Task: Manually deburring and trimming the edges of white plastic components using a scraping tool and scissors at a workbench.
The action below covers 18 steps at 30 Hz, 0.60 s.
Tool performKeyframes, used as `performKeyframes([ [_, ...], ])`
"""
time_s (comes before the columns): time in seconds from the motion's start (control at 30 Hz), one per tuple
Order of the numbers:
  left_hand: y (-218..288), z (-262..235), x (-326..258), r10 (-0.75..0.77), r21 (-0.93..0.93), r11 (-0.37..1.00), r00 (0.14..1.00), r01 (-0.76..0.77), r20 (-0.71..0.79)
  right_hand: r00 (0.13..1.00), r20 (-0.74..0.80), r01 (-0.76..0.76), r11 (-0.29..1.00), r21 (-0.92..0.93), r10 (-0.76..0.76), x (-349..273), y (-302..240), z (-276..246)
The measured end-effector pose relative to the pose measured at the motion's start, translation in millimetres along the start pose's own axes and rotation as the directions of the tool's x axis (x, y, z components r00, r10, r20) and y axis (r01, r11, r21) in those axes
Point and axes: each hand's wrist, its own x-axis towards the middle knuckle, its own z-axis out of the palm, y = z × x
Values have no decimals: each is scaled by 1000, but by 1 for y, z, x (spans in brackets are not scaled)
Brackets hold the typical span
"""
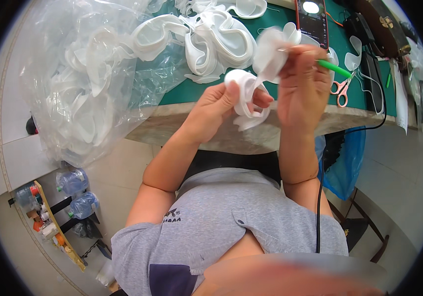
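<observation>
My left hand is closed around a white, soft-looking moulded piece with a curved, looped rim, held just in front of the table's near edge. Some of my left fingers show through its opening. To its right, my right hand is raised and slightly blurred, pinching a slim tool with a bright green handle. A thin metal tip seems to stick out past the fingers on the left. Beside that tip is a blurred, translucent white flap, reaching down toward the moulded piece; whether my right fingers also grip it I cannot tell.
More white moulded pieces are heaped on the green table mat. A clear plastic bag full of them hangs over the left edge. Pink-handled scissors, a phone and a black cable are at right.
</observation>
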Motion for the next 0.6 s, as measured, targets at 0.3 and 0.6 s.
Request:
performKeyframes([
  [0.3,-4,-5,-8,247,83,967,966,-240,-80,894,-397,190,979,-79,-205,22,-3,-47],
  [0.6,2,-4,-15,196,59,980,971,-189,-139,999,-25,-41,912,-409,34,9,-24,-23],
])
